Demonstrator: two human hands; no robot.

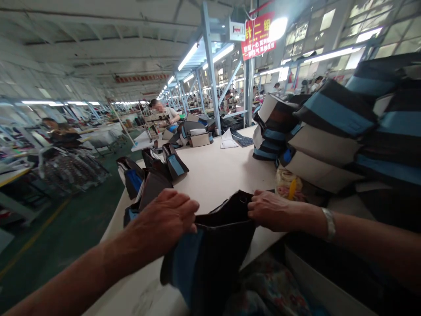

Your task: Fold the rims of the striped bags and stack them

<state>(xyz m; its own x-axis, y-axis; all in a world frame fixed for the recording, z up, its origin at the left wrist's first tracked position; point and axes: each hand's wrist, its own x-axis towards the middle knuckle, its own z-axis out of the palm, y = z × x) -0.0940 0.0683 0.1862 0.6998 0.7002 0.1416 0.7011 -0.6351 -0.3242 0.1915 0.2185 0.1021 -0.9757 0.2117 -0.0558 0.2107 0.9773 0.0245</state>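
Note:
A black fabric bag [220, 254] with a blue panel on its left side is held up over the near edge of the table, its mouth spread and facing up. My left hand [174, 213] is closed on the left end of its top edge. At the opposite end, my right hand [268, 210] pinches the rim, with thumb and fingers together. The bag's lower part drops into shadow near my lap, and my fingertips are partly hidden by my knuckles.
The pale tabletop [210, 171] stretches forward. Stacked black, blue and grey bags [338, 114] rise high on the right, beside a small container with something yellow [292, 188]. More folded bags [154, 171] stand at the left edge. A person [166, 112] works farther back.

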